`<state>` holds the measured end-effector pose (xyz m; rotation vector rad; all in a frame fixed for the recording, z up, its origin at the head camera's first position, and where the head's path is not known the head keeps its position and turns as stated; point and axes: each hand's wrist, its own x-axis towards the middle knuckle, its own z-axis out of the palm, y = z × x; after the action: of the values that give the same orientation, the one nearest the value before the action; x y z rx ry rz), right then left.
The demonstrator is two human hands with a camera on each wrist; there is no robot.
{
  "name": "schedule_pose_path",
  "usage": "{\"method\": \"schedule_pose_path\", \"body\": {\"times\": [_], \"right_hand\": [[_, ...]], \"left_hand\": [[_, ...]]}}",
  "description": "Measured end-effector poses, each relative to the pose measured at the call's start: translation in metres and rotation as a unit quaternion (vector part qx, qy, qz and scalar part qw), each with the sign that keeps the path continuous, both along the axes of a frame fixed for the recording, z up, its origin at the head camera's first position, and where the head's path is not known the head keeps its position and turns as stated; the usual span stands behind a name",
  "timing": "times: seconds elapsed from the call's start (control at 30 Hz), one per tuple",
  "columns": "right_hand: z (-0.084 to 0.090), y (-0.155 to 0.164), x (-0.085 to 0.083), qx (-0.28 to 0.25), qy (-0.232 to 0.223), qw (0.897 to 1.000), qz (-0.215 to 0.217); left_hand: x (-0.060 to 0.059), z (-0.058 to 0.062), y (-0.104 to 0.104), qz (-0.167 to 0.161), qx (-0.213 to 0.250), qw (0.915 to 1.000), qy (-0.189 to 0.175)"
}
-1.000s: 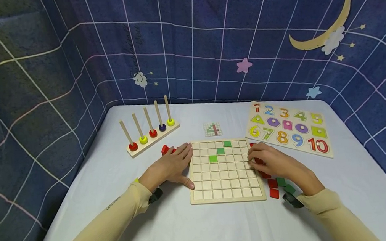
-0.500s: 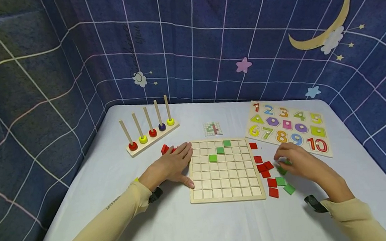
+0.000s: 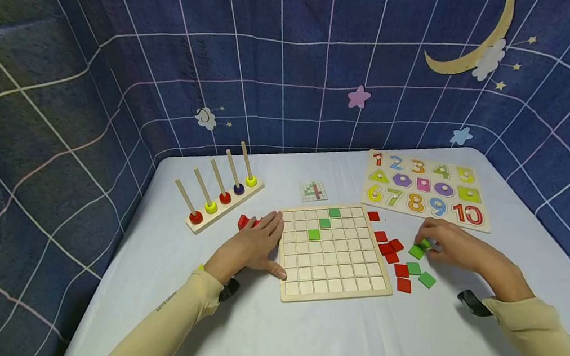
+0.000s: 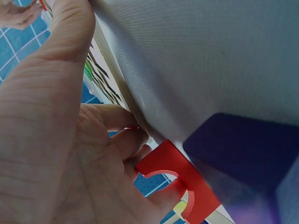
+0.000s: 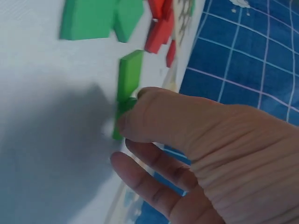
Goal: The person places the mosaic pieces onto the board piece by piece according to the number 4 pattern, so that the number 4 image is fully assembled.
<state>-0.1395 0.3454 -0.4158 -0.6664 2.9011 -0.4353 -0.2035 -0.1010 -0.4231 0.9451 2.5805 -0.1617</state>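
Observation:
A wooden grid board (image 3: 336,293) lies in the middle of the table with three green square tiles in a diagonal on it. My left hand (image 3: 256,247) rests against the board's left edge, fingers extended and thumb at the lower side. Close by its fingertips is a red arch-shaped block (image 4: 187,182). To the right of the board my right hand (image 3: 456,245) pinches a green tile (image 5: 120,122) between thumb and forefinger, low over the cloth. A lighter green tile (image 5: 129,74) lies touching or just beside it.
Several red tiles (image 3: 391,257) and green tiles (image 3: 427,280) lie loose along the board's right side. A small pattern card (image 3: 313,191) is behind the board. A peg stacker (image 3: 226,207) stands at back left, a number puzzle board (image 3: 423,191) at back right.
My right hand has moved from the board's right edge rightward to the green tiles, where it has taken hold of one. The left hand has stayed in place.

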Motion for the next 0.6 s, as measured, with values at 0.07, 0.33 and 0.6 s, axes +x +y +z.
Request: {"method": "schedule_pose_path", "body": {"times": [0.07,0.33,0.6], "right_hand": [[-0.0031,0.0009,-0.0005,-0.002,0.005,1.0,0.002],[-0.0075,0.0024,-0.004,-0.002,0.026,1.0,-0.002],[-0.0113,0.0045,-0.0049,-0.001,0.022,1.0,-0.002]], "left_hand": [[0.0002,0.0002,0.0,0.0,0.002,1.0,0.0],[-0.001,0.0016,0.0014,0.002,-0.001,1.0,0.0],[0.0004,-0.0002,0.0006,0.003,0.004,1.0,-0.003]]}}
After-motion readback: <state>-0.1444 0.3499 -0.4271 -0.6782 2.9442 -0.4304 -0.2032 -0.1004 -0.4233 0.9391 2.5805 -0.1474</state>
